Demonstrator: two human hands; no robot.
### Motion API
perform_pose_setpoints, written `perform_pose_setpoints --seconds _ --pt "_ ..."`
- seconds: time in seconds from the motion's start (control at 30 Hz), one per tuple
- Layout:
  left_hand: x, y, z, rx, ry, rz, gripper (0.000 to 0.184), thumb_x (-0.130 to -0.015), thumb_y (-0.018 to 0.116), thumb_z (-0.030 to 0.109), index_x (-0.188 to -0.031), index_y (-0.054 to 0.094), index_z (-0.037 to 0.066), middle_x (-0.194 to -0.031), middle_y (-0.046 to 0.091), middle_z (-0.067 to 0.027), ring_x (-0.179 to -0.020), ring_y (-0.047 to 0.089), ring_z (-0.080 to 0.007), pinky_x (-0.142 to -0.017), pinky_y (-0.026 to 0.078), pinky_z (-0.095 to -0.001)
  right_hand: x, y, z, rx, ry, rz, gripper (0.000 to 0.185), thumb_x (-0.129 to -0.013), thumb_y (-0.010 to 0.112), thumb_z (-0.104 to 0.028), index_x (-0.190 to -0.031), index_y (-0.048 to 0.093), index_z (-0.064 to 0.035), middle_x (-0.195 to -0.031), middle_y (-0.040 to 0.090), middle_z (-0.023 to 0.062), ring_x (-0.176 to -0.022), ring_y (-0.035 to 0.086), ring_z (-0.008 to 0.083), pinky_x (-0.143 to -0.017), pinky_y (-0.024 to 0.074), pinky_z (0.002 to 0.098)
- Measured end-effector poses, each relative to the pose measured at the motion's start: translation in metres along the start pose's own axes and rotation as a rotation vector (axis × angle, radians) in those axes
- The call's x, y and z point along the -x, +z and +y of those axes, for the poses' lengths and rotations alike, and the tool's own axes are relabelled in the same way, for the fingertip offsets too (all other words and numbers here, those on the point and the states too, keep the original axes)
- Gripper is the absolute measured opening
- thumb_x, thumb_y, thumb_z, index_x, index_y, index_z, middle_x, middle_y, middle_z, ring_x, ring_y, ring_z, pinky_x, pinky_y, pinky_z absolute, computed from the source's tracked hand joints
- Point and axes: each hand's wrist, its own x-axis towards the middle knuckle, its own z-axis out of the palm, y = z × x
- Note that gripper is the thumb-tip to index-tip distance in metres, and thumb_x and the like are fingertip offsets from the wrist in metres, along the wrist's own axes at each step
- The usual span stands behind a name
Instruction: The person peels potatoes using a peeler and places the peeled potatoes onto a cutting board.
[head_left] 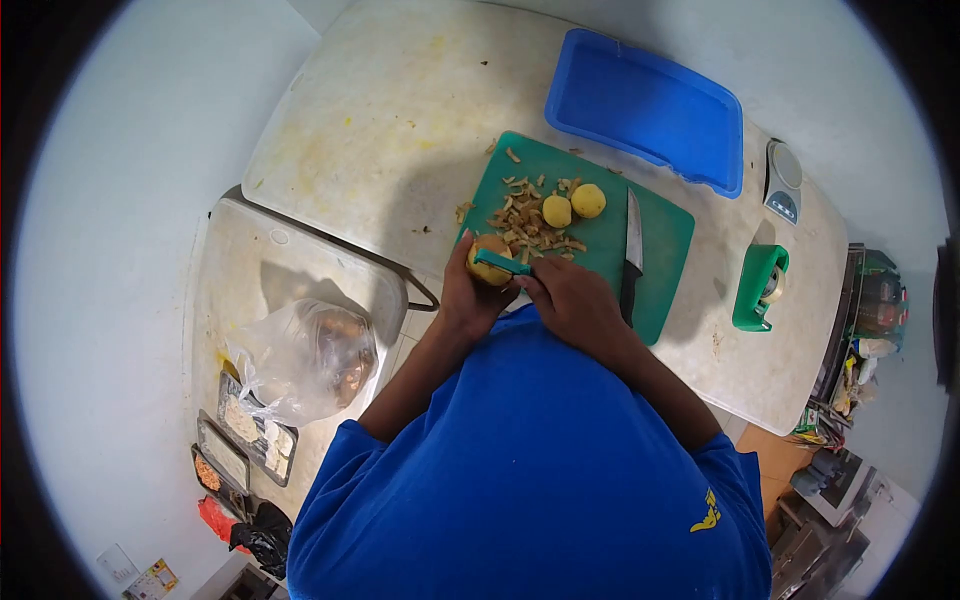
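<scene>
A partly peeled potato (486,272) is gripped in my left hand (464,298), just over the near left edge of a green cutting board (665,235). My right hand (577,300) is closed around the handle of a green peeler (503,262), whose head lies across the potato. Brown peelings (524,214) are scattered over the left part of the board. Two peeled yellow potatoes, one nearer (557,211) and one farther right (590,201), sit beside them. A knife (633,240) with a black handle rests on the board, right of my right hand.
Beyond the board is a blue tray (645,100). To the right stand a kitchen scale (783,182) and a green tape dispenser (760,288). A second table at left bears a clear plastic bag (315,358) with brown contents and trays of food (256,430).
</scene>
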Motion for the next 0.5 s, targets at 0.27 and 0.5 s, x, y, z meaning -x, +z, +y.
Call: perform_pose_setpoints --seconds 0.27,0.5 --pt "0.0 -0.007 -0.009 -0.067 0.006 0.042 0.054 -0.098 0.04 0.053 -0.126 0.05 0.009 -0.119 0.059 -0.0086 -0.106 0.057 -0.0223 -0.09 0.046 -0.0396 -0.001 0.005 -0.003 0.057 -0.018 -0.048 0.029 -0.098 0.051 -0.03 -0.094 0.059 -0.0023 -0.088 0.063 0.0176 -0.081 0.062 0.0388 -0.068 0.0485 0.049" --pt "0.006 0.003 -0.01 0.002 0.003 0.031 0.055 -0.098 0.042 0.052 -0.13 0.049 0.008 -0.124 0.058 -0.0108 -0.11 0.057 -0.026 -0.092 0.046 -0.043 0.001 0.007 -0.002 0.071 -0.025 -0.076 0.029 -0.097 0.051 -0.03 -0.094 0.058 -0.0022 -0.089 0.063 0.0171 -0.081 0.063 0.0386 -0.067 0.0491 0.0491"
